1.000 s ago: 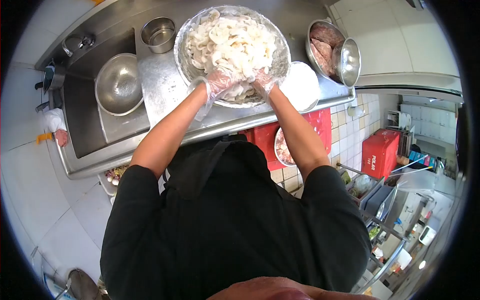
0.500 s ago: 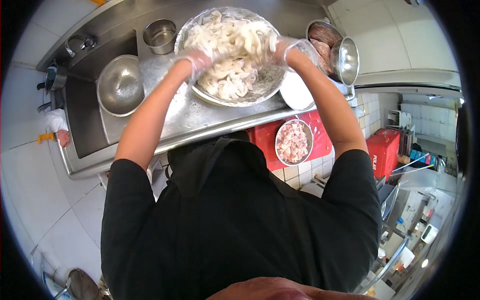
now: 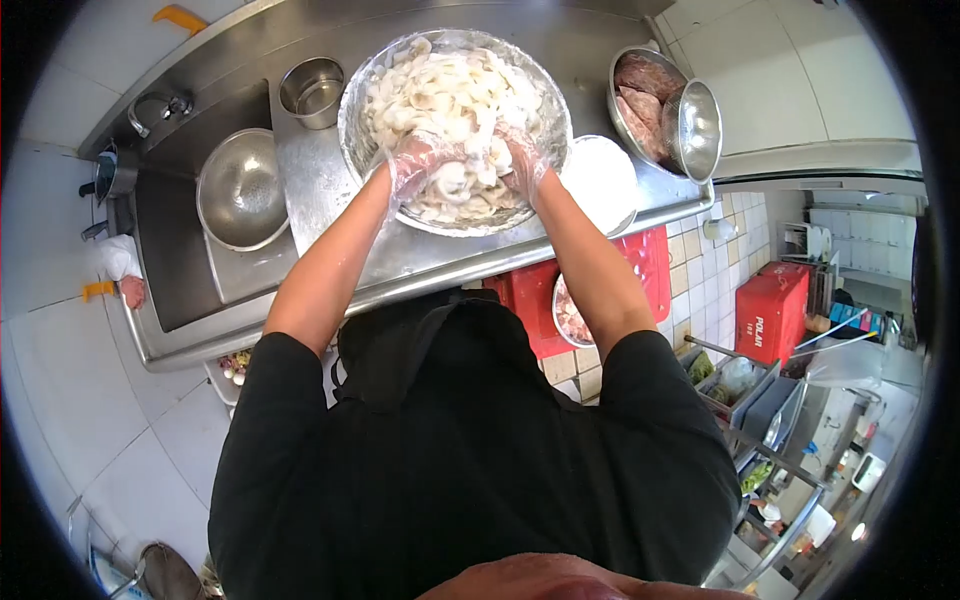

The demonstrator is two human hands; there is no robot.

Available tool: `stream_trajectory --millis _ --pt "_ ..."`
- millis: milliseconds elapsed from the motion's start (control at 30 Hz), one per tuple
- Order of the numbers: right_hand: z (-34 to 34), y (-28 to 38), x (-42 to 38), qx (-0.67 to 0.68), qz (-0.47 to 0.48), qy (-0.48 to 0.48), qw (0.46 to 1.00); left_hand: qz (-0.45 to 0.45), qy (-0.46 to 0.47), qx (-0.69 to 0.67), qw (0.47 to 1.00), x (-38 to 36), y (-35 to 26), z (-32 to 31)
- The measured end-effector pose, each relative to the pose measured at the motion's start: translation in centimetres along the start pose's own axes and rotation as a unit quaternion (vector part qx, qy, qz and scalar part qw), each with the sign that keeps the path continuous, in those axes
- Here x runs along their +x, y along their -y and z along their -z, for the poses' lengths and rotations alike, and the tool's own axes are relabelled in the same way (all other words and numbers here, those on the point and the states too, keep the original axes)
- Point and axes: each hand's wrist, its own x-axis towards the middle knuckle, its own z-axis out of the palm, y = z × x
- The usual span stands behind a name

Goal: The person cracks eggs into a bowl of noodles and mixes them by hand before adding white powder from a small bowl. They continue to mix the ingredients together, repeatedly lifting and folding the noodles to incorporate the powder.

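Note:
A big metal bowl (image 3: 352, 150) stands on the steel counter, full of pale, slippery-looking slices (image 3: 450, 95) whose exact kind I cannot make out. Whitish streaks coat its inner wall. Both hands wear clear plastic gloves and are sunk in the near part of the heap. My left hand (image 3: 424, 158) curls round slices at the left, its fingertips partly buried. Opposite it, my right hand (image 3: 522, 158) grips slices from the right, its fingers partly hidden. Several slices bulge up between the two hands.
Right of the big bowl sits a white round container (image 3: 602, 185). Beyond it, a bowl of dark red meat (image 3: 640, 105) has a colander (image 3: 692, 130) leaning in it. A steel bowl (image 3: 242, 190) lies in the sink; a small pot (image 3: 312, 92) stands beside. Below is chopped meat (image 3: 572, 315).
My hands have come down and closer together, from lifting slices at the bowl's sides into the near part of the heap. The lifted slices have dropped back, covering more of the bowl.

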Motion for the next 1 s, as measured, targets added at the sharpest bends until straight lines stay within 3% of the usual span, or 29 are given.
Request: stream_trajectory --millis 67,233,333,433,533,567,600,633,667,700,733,800,867,933,1000 --pt "0.0 -1.0 0.7 0.155 -0.010 0.085 0.984 -0.115 -0.031 0.028 0.992 -0.7 0.0 -0.8" --pt "-1.8 1.7 -2.3 0.000 0.038 -0.040 0.998 -0.171 -0.072 0.326 0.927 0.5 -5.0 1.0" --pt "-3.6 3.7 -2.3 -0.184 0.146 -0.060 0.970 -0.170 -0.103 0.523 0.829 0.5 -9.2 1.1" --pt "-3.2 5.6 -2.4 -0.484 0.226 -0.050 0.844 -0.215 -0.095 0.622 0.747 3.6 -7.5 3.9" --pt "-1.7 7.4 -3.6 -0.717 0.151 0.088 0.675 0.060 0.047 0.747 0.661 -0.8 -10.9 1.7" --pt "-1.4 7.5 -4.4 -0.761 0.116 0.135 0.624 0.088 0.067 0.740 0.664 -0.7 -8.5 2.5" --pt "-1.3 7.0 -5.0 -0.797 0.088 0.166 0.574 0.052 0.045 0.728 0.682 -3.7 -8.2 0.7" --pt "-1.2 6.2 -5.5 -0.827 0.069 0.181 0.528 0.144 0.223 0.765 0.586 -5.1 -10.0 -0.5" --pt "-1.0 5.0 -5.6 -0.852 0.056 0.177 0.490 0.159 0.248 0.765 0.573 -4.3 -7.3 -0.5" --pt "-0.5 3.6 -5.2 -0.865 0.051 0.158 0.474 0.100 0.226 0.710 0.660 -3.7 -4.0 0.3" --pt "0.1 2.0 -4.4 -0.866 0.049 0.138 0.478 0.038 0.200 0.645 0.736 -3.6 -2.9 0.7" --pt "0.0 0.3 -3.2 -0.827 0.061 0.095 0.552 0.103 0.218 0.633 0.735 -2.5 -2.4 0.6" --pt "-0.7 0.0 -3.3 -0.693 0.062 0.066 0.715 0.141 0.224 0.615 0.743 -1.7 -1.9 0.5" --pt "-3.6 1.5 -5.8 -0.432 0.009 0.027 0.901 0.104 0.189 0.575 0.789 -0.8 -0.6 0.9" --pt "-4.9 1.5 -6.2 -0.265 0.017 0.034 0.963 0.040 0.103 0.474 0.874 -1.4 -0.9 1.1"
